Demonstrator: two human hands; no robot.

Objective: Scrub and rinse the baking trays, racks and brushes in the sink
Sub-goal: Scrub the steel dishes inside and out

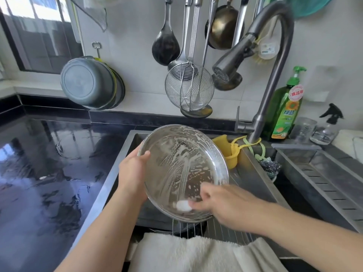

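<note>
A round steel baking tray (176,160), streaked with white soap foam, is tilted toward me over the sink (125,154). My left hand (133,171) grips its left rim, thumb inside the rim. My right hand (224,203) pinches a small white sponge (183,205) against the tray's lower inside; the hand is blurred. Below the tray the wires of a rack (188,228) show in the sink.
The faucet (273,79) arches over the sink's right side, no water running. A green dish soap bottle (284,112), a yellow holder (227,148) and a steel scourer (270,165) sit by it. A white towel (192,254) drapes the front edge. Utensils hang above; black counter lies left.
</note>
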